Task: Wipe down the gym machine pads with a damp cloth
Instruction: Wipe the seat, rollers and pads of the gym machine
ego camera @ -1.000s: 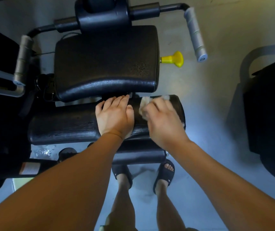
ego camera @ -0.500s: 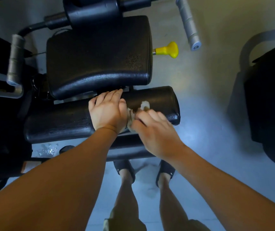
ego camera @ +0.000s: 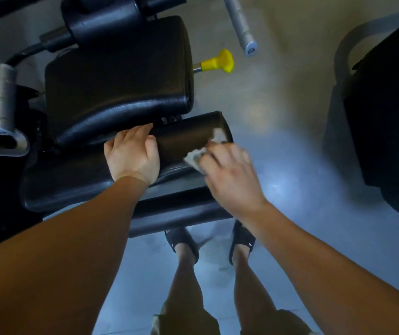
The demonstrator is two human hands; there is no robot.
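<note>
From the head view, the left hand [ego camera: 132, 157] lies flat on the black cylindrical vinyl roller pad [ego camera: 184, 139], fingers [ego camera: 135, 134] pressed together. The right hand [ego camera: 231, 182], blurred, pinches a pale crumpled cloth [ego camera: 195, 158] against the pad's right end, near the wide black seat cushion [ego camera: 121, 76] and the yellow plastic knob [ego camera: 218, 62].

Legible text: none could be read on any surface in view.
Left sandal [ego camera: 181, 240]: a small white mark stood on the strap, too small to make out.
Right sandal [ego camera: 244, 238]: a like white mark stood on the strap, also unreadable.
Grey grip end cap [ego camera: 250, 48]: a faint dark mark sat at its centre; no characters could be told.
</note>
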